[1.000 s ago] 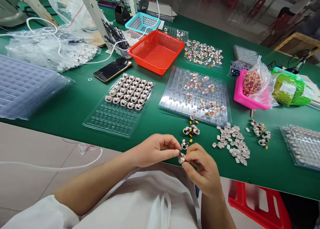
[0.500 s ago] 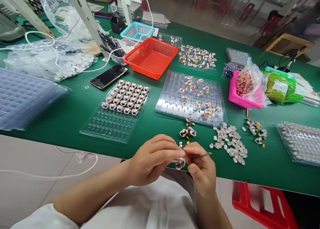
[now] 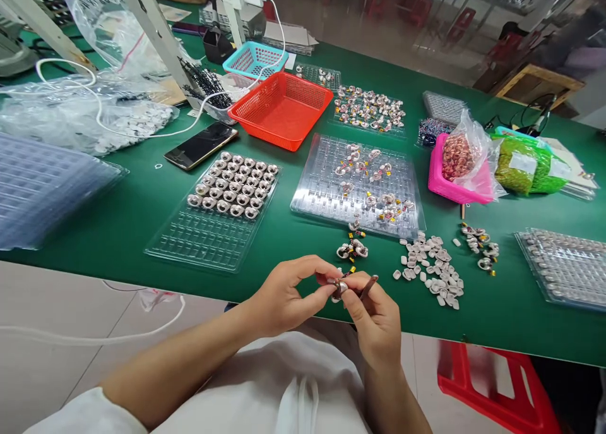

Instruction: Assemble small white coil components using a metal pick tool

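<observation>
Between my left hand (image 3: pixel 286 298) and my right hand (image 3: pixel 379 323) is a small whitish, shiny earbud housing (image 3: pixel 339 290), held over the table's front edge. My left thumb and fingertips pinch its left side. My right thumb and index finger press on its right side, while a slim brown tool (image 3: pixel 369 287), perhaps tweezers, lies in the same hand with its end sticking up. Just beyond my fingers lie wired housings with yellow tabs (image 3: pixel 353 249). Loose pale caps (image 3: pixel 438 266) are heaped to the right. My fingers partly cover the housing.
A clear tray (image 3: pixel 194 241) bears rows of housings at left; another tray stack (image 3: pixel 307 200) carries loose wired ones. Behind are a phone (image 3: pixel 201 146), a red basket (image 3: pixel 284 115) and a pink basket (image 3: pixel 461 191). Filled trays (image 3: pixel 565 266) lie right; a red stool (image 3: pixel 497 383) stands below.
My left fingers have opened out from over the housing into a pinch. My right thumb has closed onto the housing, and the brown tool has swung more upright.
</observation>
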The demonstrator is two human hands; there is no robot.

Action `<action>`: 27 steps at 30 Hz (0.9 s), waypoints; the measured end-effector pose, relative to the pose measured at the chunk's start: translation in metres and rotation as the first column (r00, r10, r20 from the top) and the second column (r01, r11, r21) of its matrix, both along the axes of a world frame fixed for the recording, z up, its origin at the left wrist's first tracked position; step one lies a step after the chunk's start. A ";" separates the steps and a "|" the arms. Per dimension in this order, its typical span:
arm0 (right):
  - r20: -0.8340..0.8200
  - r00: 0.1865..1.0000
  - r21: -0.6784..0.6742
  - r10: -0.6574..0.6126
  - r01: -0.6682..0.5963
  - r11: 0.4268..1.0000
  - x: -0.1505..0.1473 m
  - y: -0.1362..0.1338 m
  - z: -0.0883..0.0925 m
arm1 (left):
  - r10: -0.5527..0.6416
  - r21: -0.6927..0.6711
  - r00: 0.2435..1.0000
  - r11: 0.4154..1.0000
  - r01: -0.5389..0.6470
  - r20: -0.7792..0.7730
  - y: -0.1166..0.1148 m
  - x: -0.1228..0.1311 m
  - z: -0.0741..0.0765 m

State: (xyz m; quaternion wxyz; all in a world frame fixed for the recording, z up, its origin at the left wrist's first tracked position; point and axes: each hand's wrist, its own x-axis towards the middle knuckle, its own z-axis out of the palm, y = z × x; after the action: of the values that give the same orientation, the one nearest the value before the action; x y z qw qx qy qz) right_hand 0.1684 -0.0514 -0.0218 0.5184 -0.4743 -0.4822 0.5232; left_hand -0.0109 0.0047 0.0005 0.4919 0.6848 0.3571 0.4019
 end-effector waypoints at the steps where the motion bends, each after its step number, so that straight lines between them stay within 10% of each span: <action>1: -0.047 0.999 -0.041 -0.003 0.001 0.999 0.001 0.000 -0.002 | -0.026 -0.065 1.000 0.998 0.025 -0.009 0.001 -0.001 0.000; 9: -0.239 0.971 -0.210 0.023 -0.075 0.975 0.006 0.003 -0.010 | -0.084 -0.392 0.996 0.917 0.076 -0.004 0.010 -0.006 -0.003; 27: 0.422 0.888 0.332 -0.184 0.038 0.943 -0.002 -0.004 -0.009 | -0.010 -0.346 1.000 0.938 0.009 -0.001 0.007 0.003 0.001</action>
State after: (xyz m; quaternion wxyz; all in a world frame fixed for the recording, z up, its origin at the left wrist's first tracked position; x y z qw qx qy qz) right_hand 0.1668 -0.0549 -0.0304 0.4919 -0.5202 -0.6370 0.2859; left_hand -0.0082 0.0113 0.0016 0.6059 0.5900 0.4196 0.3297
